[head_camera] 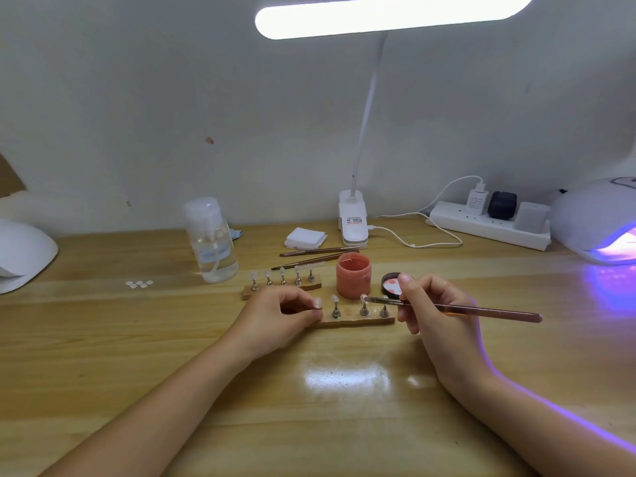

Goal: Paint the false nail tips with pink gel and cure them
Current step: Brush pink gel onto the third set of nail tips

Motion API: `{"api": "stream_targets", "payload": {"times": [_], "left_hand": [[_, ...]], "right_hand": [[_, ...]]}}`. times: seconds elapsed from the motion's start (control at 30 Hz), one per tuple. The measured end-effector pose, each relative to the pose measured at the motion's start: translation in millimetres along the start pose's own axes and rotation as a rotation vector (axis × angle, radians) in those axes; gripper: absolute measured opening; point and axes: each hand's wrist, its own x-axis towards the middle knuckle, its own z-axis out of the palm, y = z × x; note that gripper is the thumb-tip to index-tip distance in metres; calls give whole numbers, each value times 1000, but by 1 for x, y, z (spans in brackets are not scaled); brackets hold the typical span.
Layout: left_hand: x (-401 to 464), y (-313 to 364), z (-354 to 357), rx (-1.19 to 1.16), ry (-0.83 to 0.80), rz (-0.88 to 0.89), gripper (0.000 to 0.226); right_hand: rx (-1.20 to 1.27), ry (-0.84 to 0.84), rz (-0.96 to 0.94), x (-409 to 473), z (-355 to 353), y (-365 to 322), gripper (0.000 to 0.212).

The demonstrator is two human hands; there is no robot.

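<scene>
fig.: my right hand [428, 306] pinches brush [457, 307], bristles on a tip [363, 299] of near stand [358, 321]; left hand [278, 313] fingers curled, steadying stand. painting underway, i judge; far stand [280, 286] tips look unpainted, lit cure lamp [599, 223] holds none.

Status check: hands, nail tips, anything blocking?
Right hand holds brush at a tip. Left hand steadies the near strip. Nothing blocking.

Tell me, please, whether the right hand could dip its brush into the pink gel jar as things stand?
Probably yes: the pink gel jar stands open just behind the near nail stand, its lid off beside it, and nothing lies between it and the right hand holding the brush.
</scene>
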Motion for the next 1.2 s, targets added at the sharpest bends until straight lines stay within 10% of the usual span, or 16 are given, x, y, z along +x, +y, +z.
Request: {"api": "stream_targets", "payload": {"times": [1.2], "left_hand": [[1, 23, 17, 187, 54, 118, 20]], "right_hand": [[-12, 14, 32, 0, 0, 1, 36]]}}
